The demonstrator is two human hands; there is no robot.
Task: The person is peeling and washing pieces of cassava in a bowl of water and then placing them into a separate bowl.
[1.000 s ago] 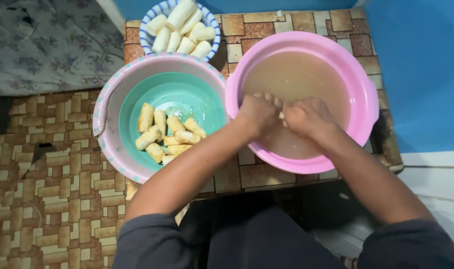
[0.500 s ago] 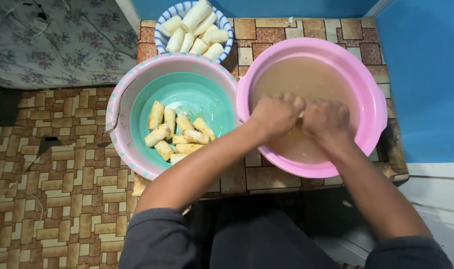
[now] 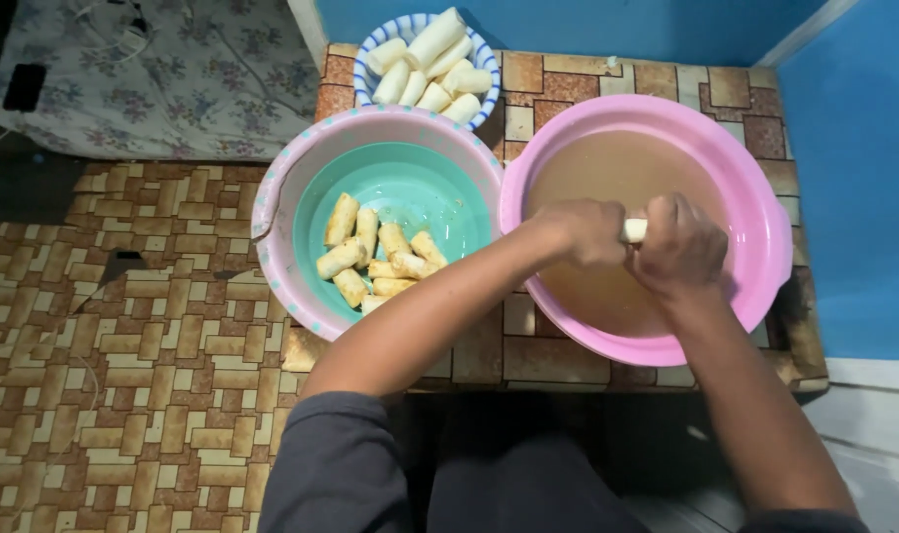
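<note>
Two hands (image 3: 635,237) pinching one pale piece (image 3: 634,230), inside pink basin's rim (image 3: 765,197), green basin (image 3: 272,212) touching alongside.

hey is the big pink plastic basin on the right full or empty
Partly full. The round pink plastic basin holds murky brown water well below its rim, and both hands grip a pale peeled piece above it.

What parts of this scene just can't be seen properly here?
- Pale piece: mostly hidden in the head view between left hand and right hand.
- Pink basin: bottom hidden by cloudy brown water.
- Striped bowl: far rim cut by the top edge.
</note>
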